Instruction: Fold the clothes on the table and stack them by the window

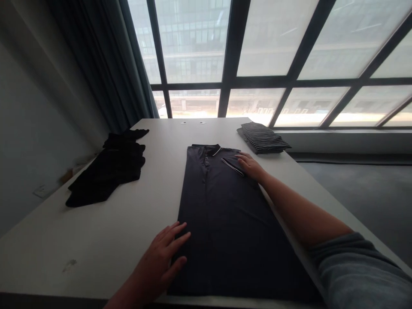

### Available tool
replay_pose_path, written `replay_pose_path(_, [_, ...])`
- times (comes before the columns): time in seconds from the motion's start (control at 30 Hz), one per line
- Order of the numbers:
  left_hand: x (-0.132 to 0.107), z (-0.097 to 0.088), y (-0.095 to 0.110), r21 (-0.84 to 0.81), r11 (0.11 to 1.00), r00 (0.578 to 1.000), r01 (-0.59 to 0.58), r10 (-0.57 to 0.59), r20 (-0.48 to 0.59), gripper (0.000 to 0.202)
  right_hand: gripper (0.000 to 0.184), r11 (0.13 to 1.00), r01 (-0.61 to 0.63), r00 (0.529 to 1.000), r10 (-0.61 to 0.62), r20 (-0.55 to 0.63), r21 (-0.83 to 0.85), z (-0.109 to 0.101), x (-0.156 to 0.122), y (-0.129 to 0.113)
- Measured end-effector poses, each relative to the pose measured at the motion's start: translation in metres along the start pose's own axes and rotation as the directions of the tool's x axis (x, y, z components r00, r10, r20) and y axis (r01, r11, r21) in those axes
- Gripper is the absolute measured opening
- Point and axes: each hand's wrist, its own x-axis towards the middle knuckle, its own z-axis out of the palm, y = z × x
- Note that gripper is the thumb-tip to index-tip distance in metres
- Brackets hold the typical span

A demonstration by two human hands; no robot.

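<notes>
- A dark polo shirt (222, 231) lies front up on the table in front of the person, its collar (213, 150) pointing away and its hem near the close edge. Its button placket (206, 159) sits well toward the left edge, so that side looks tucked beneath.
- The shirt's white-trimmed sleeve (234, 163) on the right lies folded in across the chest; I cannot see the other sleeve.
- The person's right hand (251, 166) rests on that sleeve by the shoulder, fingers extended; I cannot tell whether it pinches any cloth.
- The left hand (164, 251) is open, fingers spread, fingertips over the shirt's left edge toward the hem.
- The step seems to be flattening and squaring the cloth. I judge that light, flat palms serve best: press the sleeve down without dragging the collar, steady the left edge, and ease out the faint creases on the right of the body.
- The white table (112, 253) spreads around the shirt.
- Beyond the right hand sits a striped folded garment (264, 137); well to the left lies a loose black heap of clothing (112, 161).
- Behind stand tall windows (193, 38) and a dark curtain (106, 56).
</notes>
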Motion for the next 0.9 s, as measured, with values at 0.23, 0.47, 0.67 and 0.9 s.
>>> replay_pose_path(0.23, [0.001, 0.002, -0.010, 0.004, 1.000, 0.996, 0.016, -0.015, -0.086, 0.043, 0.055, 0.989, -0.130, 0.990, 0.133, 0.043, -0.073, -0.027, -0.048, 0.038])
replay_pose_path(0.47, [0.003, 0.008, -0.019, 0.091, 0.989, 0.981, 0.115, -0.098, -0.169, 0.041, 0.047, 0.971, -0.056, 0.989, 0.086, 0.122, -0.232, -0.020, -0.041, 0.032])
replay_pose_path(0.67, [0.006, 0.008, -0.023, 0.143, 0.985, 0.987, 0.101, -0.081, -0.136, 0.041, 0.051, 0.955, -0.011, 0.989, 0.054, 0.137, -0.297, -0.021, -0.044, 0.030])
replay_pose_path(0.9, [0.014, 0.006, -0.024, 0.195, 0.968, 0.981, 0.156, -0.129, -0.141, 0.043, 0.051, 0.955, -0.028, 0.987, 0.072, 0.141, -0.297, -0.020, -0.042, 0.027])
